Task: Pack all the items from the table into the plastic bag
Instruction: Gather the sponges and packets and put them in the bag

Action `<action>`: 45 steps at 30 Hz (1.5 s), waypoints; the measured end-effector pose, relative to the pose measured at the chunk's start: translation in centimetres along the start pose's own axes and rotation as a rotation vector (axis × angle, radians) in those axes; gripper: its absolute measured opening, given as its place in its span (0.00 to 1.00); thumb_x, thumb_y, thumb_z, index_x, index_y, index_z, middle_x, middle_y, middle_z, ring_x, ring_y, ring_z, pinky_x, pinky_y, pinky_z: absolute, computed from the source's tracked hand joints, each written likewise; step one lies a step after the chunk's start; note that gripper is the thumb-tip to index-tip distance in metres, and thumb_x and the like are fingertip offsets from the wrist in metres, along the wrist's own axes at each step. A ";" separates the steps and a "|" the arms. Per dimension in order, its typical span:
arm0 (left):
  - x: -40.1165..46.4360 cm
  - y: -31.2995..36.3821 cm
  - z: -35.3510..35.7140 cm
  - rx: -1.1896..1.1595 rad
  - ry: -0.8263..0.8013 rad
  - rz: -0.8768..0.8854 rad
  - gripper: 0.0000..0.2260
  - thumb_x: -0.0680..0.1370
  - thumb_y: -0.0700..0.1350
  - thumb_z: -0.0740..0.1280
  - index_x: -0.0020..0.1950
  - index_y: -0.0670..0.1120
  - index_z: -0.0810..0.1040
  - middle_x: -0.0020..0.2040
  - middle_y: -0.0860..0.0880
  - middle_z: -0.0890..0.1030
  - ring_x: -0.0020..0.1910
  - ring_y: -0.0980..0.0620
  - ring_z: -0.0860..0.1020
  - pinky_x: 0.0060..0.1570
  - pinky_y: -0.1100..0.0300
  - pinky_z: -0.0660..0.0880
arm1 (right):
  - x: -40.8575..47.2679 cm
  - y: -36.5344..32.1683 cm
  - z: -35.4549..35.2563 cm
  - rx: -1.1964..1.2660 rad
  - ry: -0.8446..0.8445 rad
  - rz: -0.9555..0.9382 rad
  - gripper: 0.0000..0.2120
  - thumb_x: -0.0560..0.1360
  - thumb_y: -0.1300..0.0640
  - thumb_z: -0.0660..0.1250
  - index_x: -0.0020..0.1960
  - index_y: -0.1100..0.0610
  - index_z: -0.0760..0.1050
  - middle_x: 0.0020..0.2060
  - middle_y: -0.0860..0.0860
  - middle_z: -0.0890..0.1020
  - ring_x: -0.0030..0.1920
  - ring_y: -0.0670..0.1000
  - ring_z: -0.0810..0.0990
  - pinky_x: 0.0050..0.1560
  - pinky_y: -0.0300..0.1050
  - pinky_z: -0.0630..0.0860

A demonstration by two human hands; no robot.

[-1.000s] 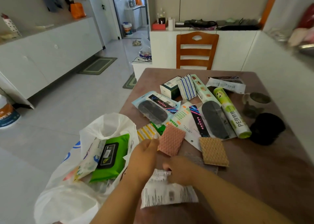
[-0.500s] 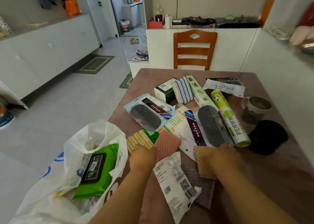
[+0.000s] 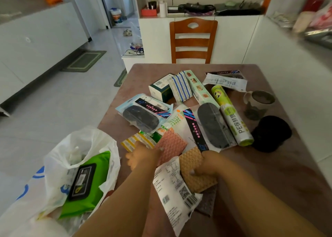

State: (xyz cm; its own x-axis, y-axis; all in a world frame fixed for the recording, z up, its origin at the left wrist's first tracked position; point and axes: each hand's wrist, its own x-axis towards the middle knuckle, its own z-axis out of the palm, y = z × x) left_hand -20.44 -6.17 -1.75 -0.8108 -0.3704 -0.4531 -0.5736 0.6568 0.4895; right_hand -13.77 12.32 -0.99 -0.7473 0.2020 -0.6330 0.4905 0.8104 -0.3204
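The white plastic bag (image 3: 59, 157) hangs open at the table's left edge with a green wipes pack (image 3: 86, 181) inside. My left hand (image 3: 143, 156), blurred, has its fingers on the near edge of a pink sponge cloth (image 3: 173, 144). My right hand (image 3: 208, 164) pinches a tan sponge cloth (image 3: 196, 180). A white printed wrapper (image 3: 175, 190) lies between my forearms, over a grey cloth (image 3: 208, 203). Farther back lie two black insole packs (image 3: 142, 119) (image 3: 213, 127), a green cling-film roll (image 3: 231, 116), a yellow-green pack (image 3: 140, 140), blue-striped cloths (image 3: 180, 87) and a small box (image 3: 160, 89).
On the brown table (image 3: 278, 182) a mug (image 3: 258, 102) and a black round object (image 3: 271, 133) stand at the right. A long box (image 3: 197, 87) and a white pouch (image 3: 224, 82) lie at the back. A wooden chair (image 3: 193, 40) stands behind the table.
My right hand let go of the white wrapper, reached right to the tan sponge cloth, and has drawn it back toward me. My left hand stays at the pink cloth.
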 end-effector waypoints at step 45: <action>-0.3 6.5 -0.9 -0.847 -0.398 0.034 0.18 0.78 0.54 0.65 0.61 0.43 0.73 0.49 0.43 0.77 0.49 0.45 0.75 0.52 0.51 0.71 | 2.6 -1.4 -7.6 1.240 -0.016 -0.134 0.15 0.68 0.60 0.75 0.54 0.59 0.80 0.50 0.57 0.85 0.50 0.58 0.83 0.50 0.50 0.79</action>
State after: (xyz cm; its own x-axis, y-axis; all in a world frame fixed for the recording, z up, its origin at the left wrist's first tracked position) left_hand -24.00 -2.40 2.19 -0.8188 -0.0047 -0.5740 -0.5712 -0.0922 0.8156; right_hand -19.77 15.88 3.15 -0.8230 0.1437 -0.5496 0.5092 -0.2421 -0.8259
